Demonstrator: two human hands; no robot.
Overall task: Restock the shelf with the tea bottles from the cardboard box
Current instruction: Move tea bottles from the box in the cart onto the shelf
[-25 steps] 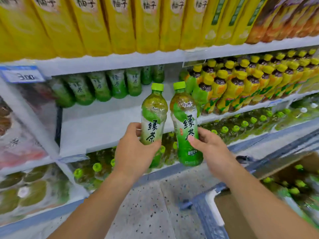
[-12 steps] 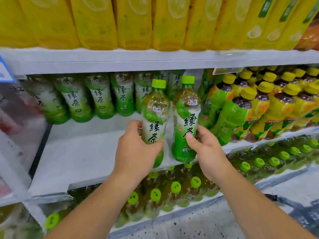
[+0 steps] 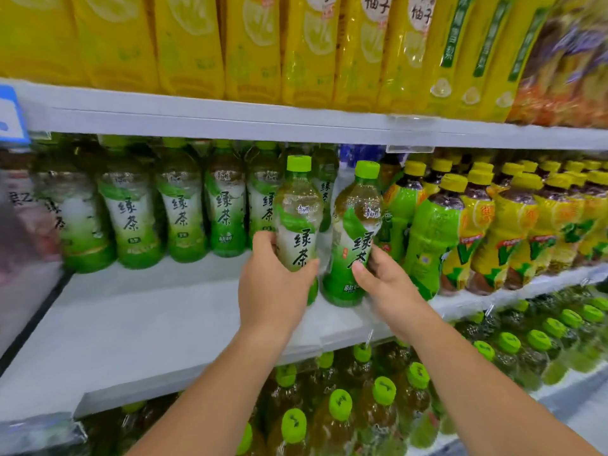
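**Head view: two green tea bottles held at the middle shelf**

Nearest, under my forearms, the lower bottles point(image 3: 339, 406) show round lime-green caps from above, with dark tea in clear plastic.

My left hand point(image 3: 273, 287) has fingers and thumb wrapped round the lower half of the left bottle point(image 3: 297, 205). My right hand point(image 3: 388, 287) is clamped on the right bottle point(image 3: 353, 225) just beside it, thumb laid across the front of the label. Both bottles are clear moulded plastic with pale tea inside and a lime-green screw cap. Each has a glossy green-and-white wrap printed 绿茶 in dark brush strokes. The small print near the right one's base is too blurred to read.

The left bottle stands upright, and the right one leans a little rightward at the cap. Both are over the smooth white board of the shelf point(image 3: 148, 324); I cannot tell whether their bases touch it.

Behind them a back row point(image 3: 179, 212) of the same 绿茶 bottles lines the rear. To the right, yellow-capped bottles point(image 3: 473, 225) in green and yellow wraps crowd close.

Above, tall yellow packs point(image 3: 250, 44) carry 柚子 on white patches. A blue tag point(image 3: 10, 116) sits on the shelf edge at far left.
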